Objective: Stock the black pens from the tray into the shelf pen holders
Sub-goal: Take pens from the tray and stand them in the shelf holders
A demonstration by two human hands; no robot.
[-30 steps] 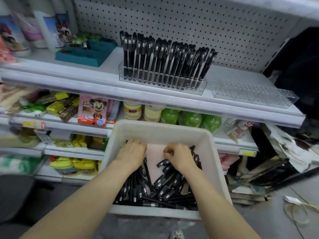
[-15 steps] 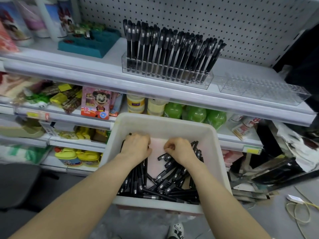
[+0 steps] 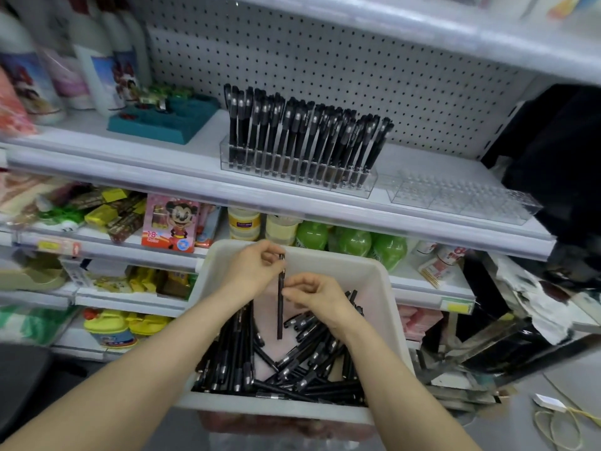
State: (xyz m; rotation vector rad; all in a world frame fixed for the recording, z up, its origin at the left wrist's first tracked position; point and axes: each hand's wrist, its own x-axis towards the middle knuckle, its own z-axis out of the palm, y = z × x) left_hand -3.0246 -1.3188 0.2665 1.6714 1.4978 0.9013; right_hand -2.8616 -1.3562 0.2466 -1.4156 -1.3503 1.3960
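**Two-handed hold before stocking**

Lower centre: left hand (image 3: pixel 252 271) pinches the top of an upright black pen (image 3: pixel 280 315); right hand (image 3: pixel 317 296) pinches its barrel; both grips clenched on it, above loose pens (image 3: pixel 234 359) in the white tray (image 3: pixel 331 263). Likely risks: a slack pinch drops it; a low lift clips the shelf lip (image 3: pixel 292 203). Centre holder (image 3: pixel 292 172) is packed; open slots lie in the clear holder (image 3: pixel 461 200), right.

Both hands hold one slim black pen (image 3: pixel 280 317) upright above the white plastic tray (image 3: pixel 338 263): the left hand (image 3: pixel 250 270) pinches its top end and the right hand (image 3: pixel 318 297) pinches its middle, its lower tip seemingly clear of the loose heap of black pens (image 3: pixel 292 366) below. On the white shelf (image 3: pixel 136 151) above, a clear acrylic pen holder (image 3: pixel 292 175) stands packed with black pens, just beside a second clear holder (image 3: pixel 461 200).
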